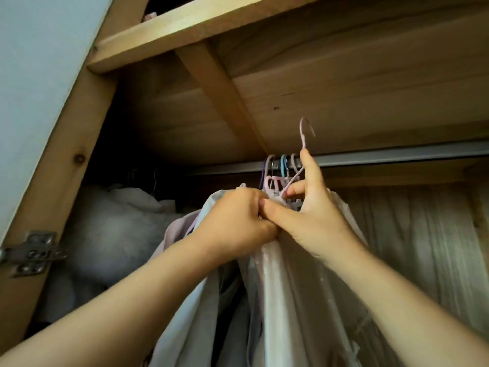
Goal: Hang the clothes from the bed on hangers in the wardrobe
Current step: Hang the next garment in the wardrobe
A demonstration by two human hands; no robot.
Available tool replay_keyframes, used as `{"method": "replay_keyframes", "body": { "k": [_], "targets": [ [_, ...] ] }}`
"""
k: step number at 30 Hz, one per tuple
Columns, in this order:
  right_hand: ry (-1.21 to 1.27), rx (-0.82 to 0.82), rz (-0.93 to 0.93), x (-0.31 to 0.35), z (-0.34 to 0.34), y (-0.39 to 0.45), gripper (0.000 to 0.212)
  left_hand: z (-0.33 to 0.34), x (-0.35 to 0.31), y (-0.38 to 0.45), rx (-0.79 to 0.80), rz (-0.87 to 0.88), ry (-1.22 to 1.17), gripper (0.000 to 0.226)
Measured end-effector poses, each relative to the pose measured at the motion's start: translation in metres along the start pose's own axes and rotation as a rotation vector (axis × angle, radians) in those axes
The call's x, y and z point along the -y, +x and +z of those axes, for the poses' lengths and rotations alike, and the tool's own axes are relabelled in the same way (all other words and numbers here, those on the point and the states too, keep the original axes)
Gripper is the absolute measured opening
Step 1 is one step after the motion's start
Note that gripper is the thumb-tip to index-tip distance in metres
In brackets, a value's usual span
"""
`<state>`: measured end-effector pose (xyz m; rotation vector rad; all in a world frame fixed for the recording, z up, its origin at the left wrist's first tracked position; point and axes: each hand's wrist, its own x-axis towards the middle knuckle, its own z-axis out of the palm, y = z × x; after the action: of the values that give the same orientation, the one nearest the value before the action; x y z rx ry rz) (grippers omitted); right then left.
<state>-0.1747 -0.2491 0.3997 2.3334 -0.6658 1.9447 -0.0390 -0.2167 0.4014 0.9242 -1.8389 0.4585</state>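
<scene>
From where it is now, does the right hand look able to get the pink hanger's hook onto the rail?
Probably yes. The right hand holds the pink hanger with its hook above the rail, bare to the right of the other hangers. The shelf above leaves little headroom.

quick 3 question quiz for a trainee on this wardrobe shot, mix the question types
1. True or false: the pink hanger's hook is already over the rail.
2. Which hand holds the pink hanger's neck? A) left hand B) right hand
3. Fill in: the left hand grips the top of the pale ___.

Key
1. False: the hook stands above the rail, not on it.
2. B
3. garment
</scene>
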Motion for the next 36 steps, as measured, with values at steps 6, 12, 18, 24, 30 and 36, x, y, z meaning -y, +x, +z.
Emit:
{"method": "replay_keyframes", "body": {
  "k": [6,12,18,24,30,36],
  "targets": [
    [0.040,-0.042,-0.235,-0.019,-0.007,-0.018,0.059,-0.024,0.015,-0.045,-0.141,-0.039,0.046,0.018],
    [-0.327,-0.060,-0.031,-0.040,0.006,-0.038,0.060,-0.071,0.026,-0.112,-0.207,-0.119,-0.163,0.011],
    [-0.145,0.081,-0.193,-0.005,0.057,-0.090,0.023,-0.119,0.030,-0.189,-0.029,-0.161,-0.117,0.019],
    [0.016,0.167,-0.201,0.083,0.110,-0.139,0.037,-0.208,0.018,-0.287,0.163,-0.305,0.073,0.029],
    [0.135,0.321,-0.211,0.191,0.162,-0.204,0.053,-0.268,-0.028,-0.387,0.290,-0.247,0.530,0.027],
    [0.315,0.385,-0.099,0.255,0.180,-0.270,0.051,-0.311,-0.063,-0.463,0.265,-0.340,0.665,0.029]
  ]
}}
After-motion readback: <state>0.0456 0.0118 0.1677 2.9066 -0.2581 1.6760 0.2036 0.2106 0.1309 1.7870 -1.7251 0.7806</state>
